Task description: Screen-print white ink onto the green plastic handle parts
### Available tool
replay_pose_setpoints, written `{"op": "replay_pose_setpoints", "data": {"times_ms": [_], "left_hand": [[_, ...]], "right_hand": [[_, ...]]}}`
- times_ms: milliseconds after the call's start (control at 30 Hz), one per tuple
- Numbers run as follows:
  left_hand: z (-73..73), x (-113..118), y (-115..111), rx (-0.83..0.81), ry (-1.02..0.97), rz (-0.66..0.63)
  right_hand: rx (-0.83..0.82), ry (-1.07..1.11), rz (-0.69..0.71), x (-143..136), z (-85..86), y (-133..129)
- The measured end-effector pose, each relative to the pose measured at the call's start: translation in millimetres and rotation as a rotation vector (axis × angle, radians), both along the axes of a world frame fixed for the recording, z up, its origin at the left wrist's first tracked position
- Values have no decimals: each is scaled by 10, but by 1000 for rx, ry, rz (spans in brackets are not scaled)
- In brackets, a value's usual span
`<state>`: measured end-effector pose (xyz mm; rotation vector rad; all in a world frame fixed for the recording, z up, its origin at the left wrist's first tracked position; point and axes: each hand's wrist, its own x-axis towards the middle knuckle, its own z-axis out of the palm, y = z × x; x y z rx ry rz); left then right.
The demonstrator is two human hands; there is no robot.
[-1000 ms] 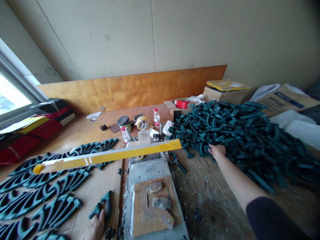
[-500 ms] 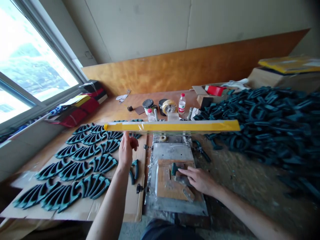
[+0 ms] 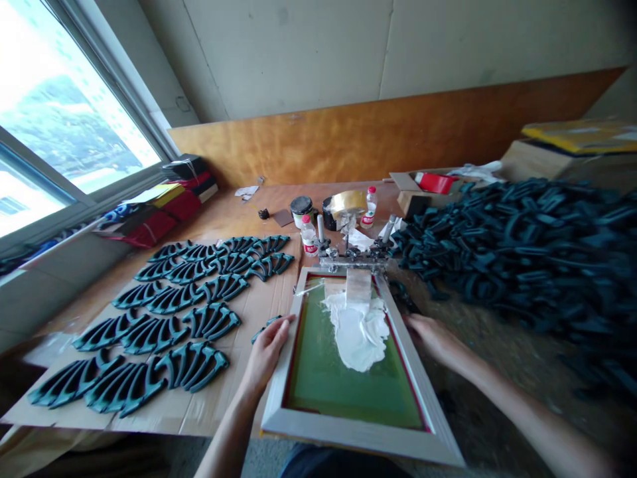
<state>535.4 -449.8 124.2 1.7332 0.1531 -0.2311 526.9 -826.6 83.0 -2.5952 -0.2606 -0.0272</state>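
A screen frame [image 3: 279, 392] with green mesh lies lowered over the work plate, with white paste [image 3: 359, 335] on its upper half. A pale block [image 3: 358, 287] rests at the top of the paste. My left hand [image 3: 271, 345] is at the frame's left side, its fingers closed near the edge; a green part [image 3: 266, 326] lies beside them, partly covered. On the right, my right hand [image 3: 428, 335] is at the frame's outer edge, its fingertips hidden, so what it holds does not show.
Green curved parts [image 3: 192, 318] lie in rows on cardboard [image 3: 239, 405] at left. A large heap of dark green parts [image 3: 527, 245] fills the right. Behind the frame stand bottles [image 3: 308, 238], a can [image 3: 301, 209] and tape [image 3: 348, 201].
The raised frame has swung down flat over the plate, hiding the wooden board and the small part on it. My left hand has come down with it; my right hand has moved right, off the part.
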Motion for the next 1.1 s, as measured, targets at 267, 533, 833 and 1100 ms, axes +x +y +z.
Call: {"op": "replay_pose_setpoints", "data": {"times_ms": [267, 533, 833, 1100], "left_hand": [[-957, -51, 16, 220, 35, -35], [-990, -43, 52, 204, 48, -74], [-906, -58, 1, 27, 56, -33], [-553, -66, -64, -21, 118, 27]], "right_hand": [[-271, -157, 118, 431, 481, 830], [-328, -212, 611, -223, 224, 863], [-222, -463, 524, -311, 163, 881], [-199, -207, 225, 201, 520, 881]]}}
